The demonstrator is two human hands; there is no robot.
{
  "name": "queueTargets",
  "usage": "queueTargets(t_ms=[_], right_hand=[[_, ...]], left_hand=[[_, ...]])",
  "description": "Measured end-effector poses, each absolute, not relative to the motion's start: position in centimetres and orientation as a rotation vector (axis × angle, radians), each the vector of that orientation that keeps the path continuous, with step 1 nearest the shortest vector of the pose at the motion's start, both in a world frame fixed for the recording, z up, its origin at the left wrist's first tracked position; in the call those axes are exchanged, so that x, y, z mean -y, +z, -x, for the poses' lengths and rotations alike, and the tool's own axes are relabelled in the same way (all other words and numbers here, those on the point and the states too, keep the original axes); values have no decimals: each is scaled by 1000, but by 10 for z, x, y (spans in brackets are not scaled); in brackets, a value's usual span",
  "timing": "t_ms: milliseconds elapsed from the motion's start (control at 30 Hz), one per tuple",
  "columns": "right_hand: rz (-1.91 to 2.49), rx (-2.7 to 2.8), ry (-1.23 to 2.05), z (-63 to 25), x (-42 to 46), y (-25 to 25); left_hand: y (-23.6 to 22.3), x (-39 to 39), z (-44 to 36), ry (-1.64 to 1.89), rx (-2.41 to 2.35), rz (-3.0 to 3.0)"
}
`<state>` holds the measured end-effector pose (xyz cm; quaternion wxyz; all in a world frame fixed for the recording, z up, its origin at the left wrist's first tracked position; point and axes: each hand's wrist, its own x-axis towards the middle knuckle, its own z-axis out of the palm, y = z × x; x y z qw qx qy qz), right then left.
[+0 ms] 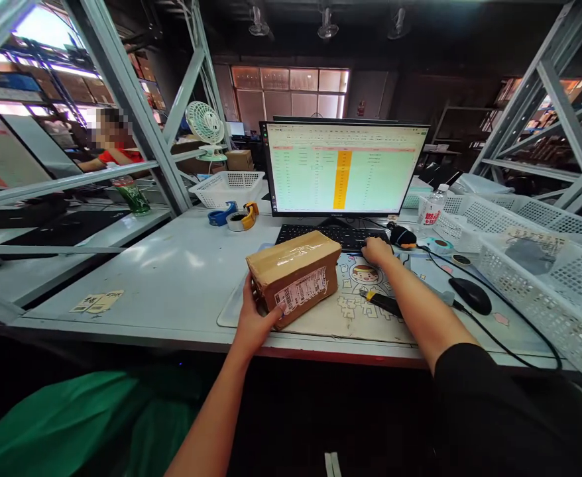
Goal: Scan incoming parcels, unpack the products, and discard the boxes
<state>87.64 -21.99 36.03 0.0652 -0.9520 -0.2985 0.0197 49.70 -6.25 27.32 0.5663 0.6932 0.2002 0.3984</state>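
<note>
My left hand [256,317] grips the near left corner of a brown taped parcel [295,273] with a barcode label, which rests on the desk mat [350,311]. My right hand [376,250] reaches forward and lies on the right end of the black keyboard [328,236], fingers curled down on the keys. Behind the keyboard a monitor [343,169] shows a green spreadsheet with an orange column. A yellow-and-black utility knife [380,302] lies on the mat under my right forearm.
A black mouse [470,295] and its cable lie to the right, beside white mesh baskets [544,271]. Tape dispensers [234,215], a white basket [227,187] and a small fan [205,127] stand at the back left. A water bottle [431,209] stands right of the monitor. Another person sits far left behind the metal racking.
</note>
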Motion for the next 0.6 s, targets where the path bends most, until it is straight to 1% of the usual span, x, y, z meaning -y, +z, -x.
queueTargets(t_ms=[200, 367, 467, 600], right_hand=[[2868, 943, 122, -875, 205, 369], [2813, 1044, 73, -852, 204, 381], [2758, 1209, 112, -829, 229, 384], [2731, 1406, 264, -801, 300, 370]], left_hand=[[271, 57, -495, 891, -481, -1633], [267, 53, -495, 871, -462, -1636], [270, 57, -496, 884, -452, -1651], [274, 65, -499, 946, -481, -1641]])
